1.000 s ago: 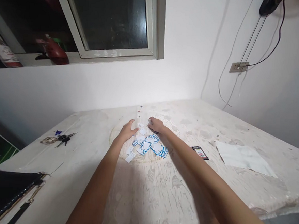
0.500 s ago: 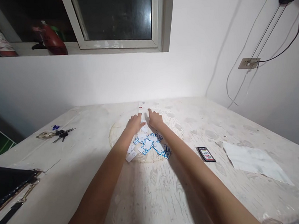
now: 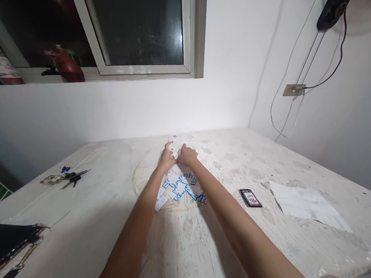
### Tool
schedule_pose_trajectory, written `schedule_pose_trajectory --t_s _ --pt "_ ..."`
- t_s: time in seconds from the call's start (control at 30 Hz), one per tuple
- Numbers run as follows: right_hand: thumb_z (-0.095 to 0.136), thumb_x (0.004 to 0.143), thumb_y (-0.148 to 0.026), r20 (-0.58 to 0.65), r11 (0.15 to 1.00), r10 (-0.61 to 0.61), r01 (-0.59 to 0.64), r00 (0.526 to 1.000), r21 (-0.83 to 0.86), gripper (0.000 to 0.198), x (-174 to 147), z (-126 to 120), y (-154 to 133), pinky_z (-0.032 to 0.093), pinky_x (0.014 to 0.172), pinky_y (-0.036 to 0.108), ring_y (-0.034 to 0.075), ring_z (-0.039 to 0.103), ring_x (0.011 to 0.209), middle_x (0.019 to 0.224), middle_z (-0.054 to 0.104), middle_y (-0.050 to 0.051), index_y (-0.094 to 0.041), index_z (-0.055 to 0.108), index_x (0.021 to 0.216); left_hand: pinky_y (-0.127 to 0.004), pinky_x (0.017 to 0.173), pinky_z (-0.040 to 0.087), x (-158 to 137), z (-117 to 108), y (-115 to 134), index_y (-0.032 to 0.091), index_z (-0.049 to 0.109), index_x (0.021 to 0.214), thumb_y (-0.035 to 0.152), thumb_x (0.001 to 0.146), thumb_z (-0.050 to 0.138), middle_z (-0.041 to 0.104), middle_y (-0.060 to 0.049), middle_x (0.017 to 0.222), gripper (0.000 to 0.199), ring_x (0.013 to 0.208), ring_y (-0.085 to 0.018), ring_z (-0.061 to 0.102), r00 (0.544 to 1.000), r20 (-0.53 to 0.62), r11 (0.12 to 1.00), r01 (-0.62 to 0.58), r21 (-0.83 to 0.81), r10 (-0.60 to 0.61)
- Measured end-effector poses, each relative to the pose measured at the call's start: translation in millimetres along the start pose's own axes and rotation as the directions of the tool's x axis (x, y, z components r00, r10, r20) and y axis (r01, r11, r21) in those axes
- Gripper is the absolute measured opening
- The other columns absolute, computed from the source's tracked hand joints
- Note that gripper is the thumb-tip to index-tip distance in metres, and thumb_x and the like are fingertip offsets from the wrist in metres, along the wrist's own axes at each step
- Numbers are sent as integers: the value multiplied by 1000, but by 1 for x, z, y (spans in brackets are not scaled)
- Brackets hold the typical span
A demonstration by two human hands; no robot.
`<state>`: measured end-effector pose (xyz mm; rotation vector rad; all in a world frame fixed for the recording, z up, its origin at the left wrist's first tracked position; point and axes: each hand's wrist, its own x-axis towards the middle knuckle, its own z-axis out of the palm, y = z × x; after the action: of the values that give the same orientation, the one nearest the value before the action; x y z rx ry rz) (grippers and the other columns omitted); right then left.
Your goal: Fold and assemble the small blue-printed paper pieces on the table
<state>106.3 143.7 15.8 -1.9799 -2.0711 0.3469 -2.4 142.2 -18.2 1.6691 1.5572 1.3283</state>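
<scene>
Several small white paper pieces (image 3: 179, 188) with blue outlined drawings lie in a loose pile on a round, yellowish-edged patch of the table. Beyond the pile, my left hand (image 3: 167, 156) rests with its index finger stretched away from me and its thumb apart, pointing right. Close beside it on the right, my right hand (image 3: 188, 154) has its fingers curled in over the paper; whatever is in them is hidden. A pale strip with a small dark mark (image 3: 174, 136) lies past my fingertips, near the wall. White paper also shows between the hands.
To the right lie a black-framed card (image 3: 250, 198) and a white cloth or paper sheet (image 3: 308, 206). Keys (image 3: 74, 178) sit at the left, with a black zipped pouch (image 3: 3, 245) nearer. Behind the table (image 3: 112, 193) is a wall with a window (image 3: 139, 25).
The view has tilted up and turned slightly right. My right index finger, stretched out before, is now curled, and the hand sits closer to my left thumb. The left fingers have spread more.
</scene>
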Motion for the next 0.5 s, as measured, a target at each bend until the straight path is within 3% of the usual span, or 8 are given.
schedule_pose_trajectory --t_s 0.17,0.3,0.43,0.5 --pt "54 81 -17 -22 989 -146 145 989 -34 47 -6 5 -5 42 84 40 33 47 115 120 52 23 -10 39 125 -22 55 42 -12 -14 5 13 57 106 8 53 68 57 3 65 55 54 -10 53 999 33 999 13 -43 -12" --pt "49 79 -4 -11 963 -268 268 963 -8 44 -9 -8 4 42 87 42 31 53 110 115 57 22 -8 43 122 -26 63 47 -30 -37 8 11 65 78 24 55 72 61 -1 60 27 60 -14 59 993 117 998 -10 -62 18" --pt "55 76 -10 53 923 -380 375 923 87 48 -27 -38 23 48 81 34 25 60 98 109 63 16 -10 47 124 -29 68 49 -54 -59 19 10 66 83 42 63 67 67 -7 70 38 66 -17 63 961 275 991 63 -116 -29" --pt "56 78 -17 149 892 -445 423 883 157 44 -45 -51 37 50 77 29 21 64 88 99 67 9 -14 52 122 -31 74 49 -68 -68 28 7 65 96 45 65 66 69 -12 84 49 77 -20 64 909 411 992 106 -67 -69"
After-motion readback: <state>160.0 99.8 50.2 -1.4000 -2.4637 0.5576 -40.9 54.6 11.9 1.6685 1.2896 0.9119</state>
